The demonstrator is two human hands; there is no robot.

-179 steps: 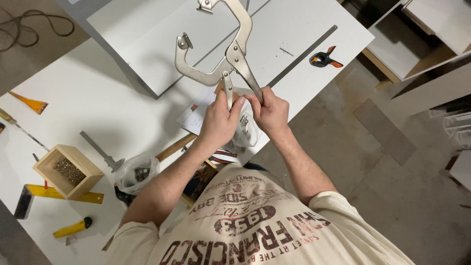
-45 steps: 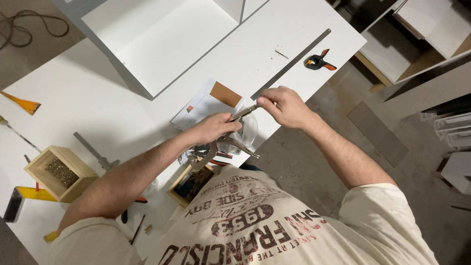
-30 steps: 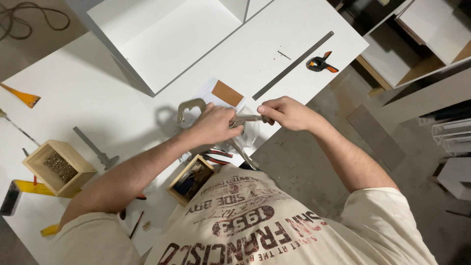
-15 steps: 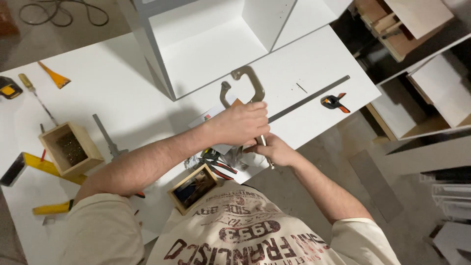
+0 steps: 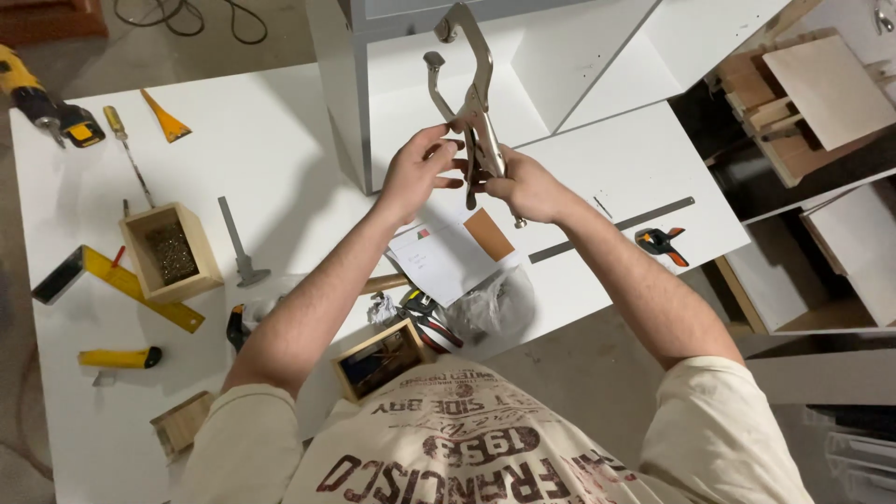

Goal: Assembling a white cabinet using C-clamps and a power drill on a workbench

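white printed sheet [image 5: 439,261] on table [image 5: 280,168], clear bag [image 5: 499,303]

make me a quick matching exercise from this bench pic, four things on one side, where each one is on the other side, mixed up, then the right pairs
Things:
1. locking clamp
2. cordless drill
3. metal ruler
4. wooden box of screws

Places:
A. far left corner of the white table
B. held up in both hands, left hand and right hand
C. on the table beside the yellow square
D. flat on the table next to the orange spring clamp

Pairs: 1-B, 2-A, 3-D, 4-C
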